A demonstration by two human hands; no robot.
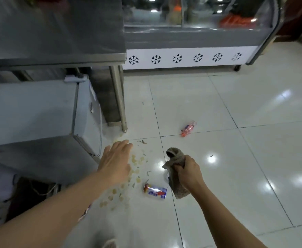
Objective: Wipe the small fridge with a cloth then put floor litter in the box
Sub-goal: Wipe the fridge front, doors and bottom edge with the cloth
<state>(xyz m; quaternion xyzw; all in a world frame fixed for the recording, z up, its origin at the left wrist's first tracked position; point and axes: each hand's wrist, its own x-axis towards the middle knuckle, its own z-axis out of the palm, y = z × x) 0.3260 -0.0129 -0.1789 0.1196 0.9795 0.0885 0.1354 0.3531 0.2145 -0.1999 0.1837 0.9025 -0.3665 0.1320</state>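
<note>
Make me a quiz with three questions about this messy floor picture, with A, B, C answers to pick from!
1. Where does the can lie?
A. on the floor
B. on the small fridge
C. in a box

2. What colour is the cap end of the plastic bottle?
A. green
B. orange-red
C. black

3. What is the right hand doing?
A. gripping a cloth
B. open and flat
C. holding the can

Answers: 1 A, it rests on the white tiles between the arms. 2 B, that end looks orange-red. 3 A, fingers are closed round the brown cloth, while the left hand is open.
</note>
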